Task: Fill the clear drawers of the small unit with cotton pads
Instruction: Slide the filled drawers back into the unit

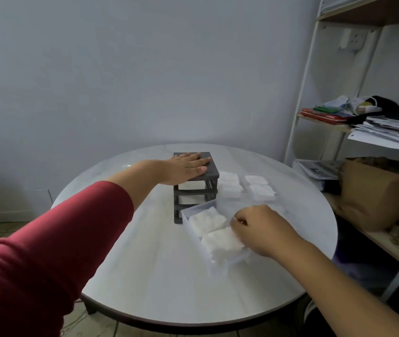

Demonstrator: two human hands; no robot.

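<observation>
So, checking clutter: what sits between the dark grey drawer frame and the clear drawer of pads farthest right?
Another clear plastic drawer holding white cotton pads, right beside the dark grey frame; the head view shows it.

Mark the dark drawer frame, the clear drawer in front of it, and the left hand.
dark drawer frame [212, 167]: head view, bare right part of its top panel.
clear drawer [197, 208]: head view, its far wall.
left hand [182, 167]: head view, back of the hand.

Cotton pads [207, 222] in clear drawer [230, 261]
</observation>
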